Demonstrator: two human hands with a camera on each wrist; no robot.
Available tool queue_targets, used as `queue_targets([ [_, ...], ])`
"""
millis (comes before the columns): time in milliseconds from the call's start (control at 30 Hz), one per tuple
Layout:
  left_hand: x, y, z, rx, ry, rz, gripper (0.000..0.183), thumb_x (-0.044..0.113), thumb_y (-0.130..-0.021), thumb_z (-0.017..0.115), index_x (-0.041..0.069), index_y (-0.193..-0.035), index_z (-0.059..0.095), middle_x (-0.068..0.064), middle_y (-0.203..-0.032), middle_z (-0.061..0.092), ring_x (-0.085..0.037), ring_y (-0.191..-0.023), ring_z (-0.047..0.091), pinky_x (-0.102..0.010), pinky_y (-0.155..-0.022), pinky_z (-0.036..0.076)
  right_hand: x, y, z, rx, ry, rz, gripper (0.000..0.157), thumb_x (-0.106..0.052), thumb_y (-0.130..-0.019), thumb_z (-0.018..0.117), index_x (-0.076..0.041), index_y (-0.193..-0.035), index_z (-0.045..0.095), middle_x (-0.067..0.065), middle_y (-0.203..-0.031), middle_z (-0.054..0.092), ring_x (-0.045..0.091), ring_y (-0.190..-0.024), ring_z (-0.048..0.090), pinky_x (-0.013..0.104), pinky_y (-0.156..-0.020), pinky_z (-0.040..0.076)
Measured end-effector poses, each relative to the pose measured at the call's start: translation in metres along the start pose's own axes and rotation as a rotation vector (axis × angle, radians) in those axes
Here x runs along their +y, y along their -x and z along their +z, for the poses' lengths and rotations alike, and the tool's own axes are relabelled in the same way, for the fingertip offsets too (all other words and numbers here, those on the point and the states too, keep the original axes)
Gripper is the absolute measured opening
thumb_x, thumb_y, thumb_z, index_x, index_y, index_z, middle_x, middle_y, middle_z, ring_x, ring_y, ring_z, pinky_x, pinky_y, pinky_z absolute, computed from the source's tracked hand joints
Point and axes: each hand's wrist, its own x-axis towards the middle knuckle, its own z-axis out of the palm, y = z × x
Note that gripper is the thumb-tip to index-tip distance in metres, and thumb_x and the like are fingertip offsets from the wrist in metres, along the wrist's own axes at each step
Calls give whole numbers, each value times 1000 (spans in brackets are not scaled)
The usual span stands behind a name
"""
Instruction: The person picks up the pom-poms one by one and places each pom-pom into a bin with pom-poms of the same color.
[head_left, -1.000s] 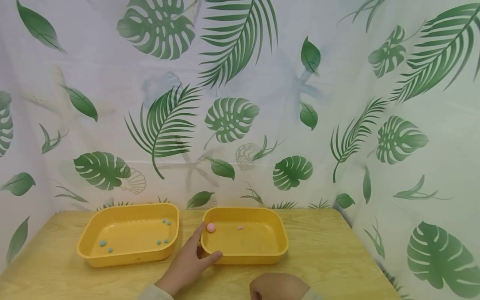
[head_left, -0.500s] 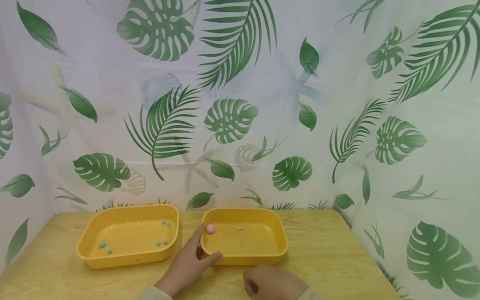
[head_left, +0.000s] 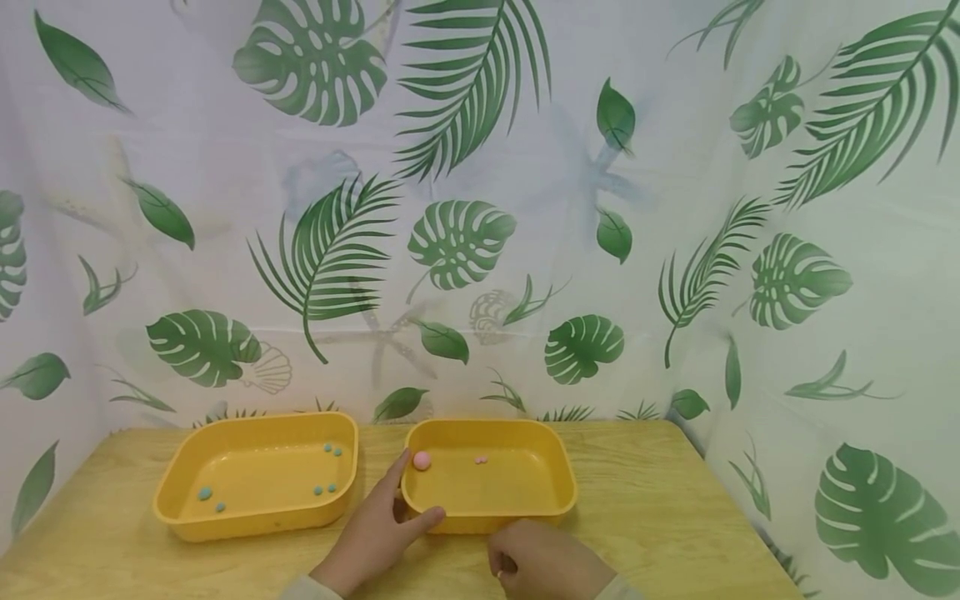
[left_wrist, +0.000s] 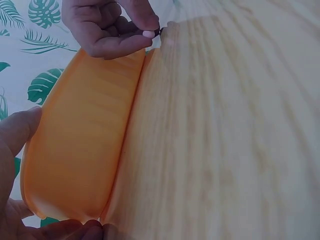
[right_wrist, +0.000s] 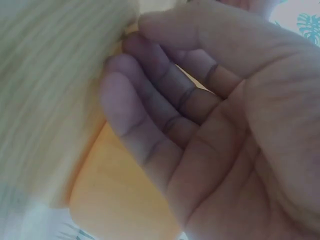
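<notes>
My left hand [head_left: 378,529] holds the left end of the right-hand yellow tray [head_left: 525,522], thumb on the near rim and fingers along the side. Inside that tray lie a pink ball [head_left: 422,460] at the left and tiny pink pieces [head_left: 481,460] near the middle. In front of the tray, my right hand [head_left: 551,560] has curled fingers. The left wrist view shows a small pale pink ball [left_wrist: 148,34] pinched between its thumb and fingertip. In the right wrist view the palm [right_wrist: 220,165] shows, with the ball hidden.
Another yellow tray [head_left: 258,527] stands to the left, with several small blue-green balls [head_left: 205,493] inside. Both trays are on a wooden table [head_left: 652,500]. A leaf-printed cloth [head_left: 465,167] hangs behind and at the sides.
My right hand has moved slightly up and left, nearer the front wall of the right-hand tray. The left hand keeps its hold, and the trays stay put.
</notes>
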Motion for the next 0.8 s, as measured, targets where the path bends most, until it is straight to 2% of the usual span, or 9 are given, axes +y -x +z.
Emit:
queue_targets([
  [67, -1, 0, 0, -4, 5, -1, 105, 60, -90, 73, 14, -166, 18, -9, -125, 64, -14, -92, 60, -34, -81, 50, 0, 0, 0, 2, -8, -7, 23, -11, -92, 71, -25, -75, 64, -15, -69, 56, 2, -62, 51, 22, -62, 45],
  [267, -2, -1, 0, 3, 0, 8, 103, 58, -91, 74, 13, -166, 19, -10, -135, 61, -13, -96, 60, -36, -86, 50, -2, -1, -1, 22, -66, -47, 22, -16, -95, 70, -26, -76, 64, -17, -69, 58, 1, -62, 53, 20, -63, 48],
  [333, -1, -1, 0, 3, -1, 8, 104, 59, -91, 73, 13, -166, 19, -10, -132, 62, -13, -95, 60, -35, -84, 50, -3, -1, -2, 28, -75, -43, 22, -15, -95, 70, -26, -77, 64, -17, -69, 58, 1, -62, 53, 21, -62, 48],
  [433, 0, -1, 0, 4, -2, 6, 104, 59, -91, 73, 13, -166, 18, -9, -131, 62, -13, -94, 60, -34, -82, 50, -4, -1, -3, 36, -69, -33, 22, -14, -94, 70, -26, -77, 63, -16, -69, 57, 2, -62, 53, 21, -62, 47],
  [600, 1, 0, 0, 6, 1, 2, 104, 58, -91, 74, 13, -166, 18, -11, -139, 60, -13, -100, 62, -37, -88, 51, -5, 0, -4, 44, -50, -31, 24, -14, -94, 70, -26, -76, 61, -16, -67, 55, 2, -61, 52, 21, -62, 46],
  [800, 2, 1, 0, 7, -5, 1, 105, 59, -91, 73, 13, -167, 17, -12, -145, 57, -13, -103, 62, -38, -92, 51, -7, 2, -3, 28, -26, -60, 23, -16, -95, 71, -27, -76, 62, -17, -67, 55, 1, -60, 51, 19, -60, 46],
])
